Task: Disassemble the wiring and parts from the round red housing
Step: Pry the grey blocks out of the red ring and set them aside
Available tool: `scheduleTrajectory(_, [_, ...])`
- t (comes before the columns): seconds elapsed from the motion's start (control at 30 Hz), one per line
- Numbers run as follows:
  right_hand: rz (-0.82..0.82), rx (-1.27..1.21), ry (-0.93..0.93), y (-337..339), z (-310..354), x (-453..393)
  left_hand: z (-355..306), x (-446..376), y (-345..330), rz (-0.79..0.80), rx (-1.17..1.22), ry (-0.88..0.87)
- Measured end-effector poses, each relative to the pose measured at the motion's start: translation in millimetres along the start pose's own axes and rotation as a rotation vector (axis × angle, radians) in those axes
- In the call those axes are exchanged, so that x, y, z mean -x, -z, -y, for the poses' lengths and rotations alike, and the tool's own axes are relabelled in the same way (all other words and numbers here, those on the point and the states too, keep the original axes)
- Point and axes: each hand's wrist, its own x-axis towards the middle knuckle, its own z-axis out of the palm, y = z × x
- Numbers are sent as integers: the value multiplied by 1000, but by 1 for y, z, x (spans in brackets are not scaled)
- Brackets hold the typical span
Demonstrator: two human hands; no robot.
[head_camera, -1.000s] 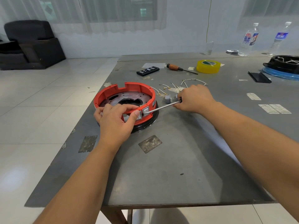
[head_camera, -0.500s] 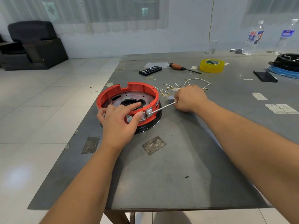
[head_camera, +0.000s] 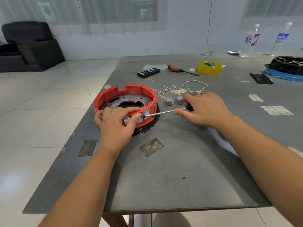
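The round red housing (head_camera: 113, 94) sits on a black base near the table's left edge. My left hand (head_camera: 115, 123) grips its near rim, thumb pressed beside a grey rocker switch (head_camera: 147, 114) set in the wall. My right hand (head_camera: 205, 110) holds a black-handled screwdriver (head_camera: 164, 112) whose metal tip touches that switch. Two removed grey switches (head_camera: 168, 101) lie just right of the housing, and loose white wires (head_camera: 195, 87) with brass terminals are spread behind my right hand.
Farther back lie a black remote (head_camera: 148, 72), an orange-handled screwdriver (head_camera: 180, 70) and a yellow tape roll (head_camera: 209, 68). A black housing on blue plastic (head_camera: 287, 67) and two water bottles (head_camera: 250, 40) stand at the far right. The table's left edge runs close to the housing.
My right hand has slid back along the screwdriver and its fingers have loosened, baring the black handle. My left index finger has stretched over the rim. The tip stays at the switch.
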Motion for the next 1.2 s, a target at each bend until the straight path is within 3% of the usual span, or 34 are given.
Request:
scheduleTrajectory(0.6, [-67, 80, 1, -10, 4, 14, -2, 0, 3, 1, 3, -2])
scheduleTrajectory(1.2, [125, -60, 134, -24, -8, -40, -2, -1, 5, 56, 3, 32])
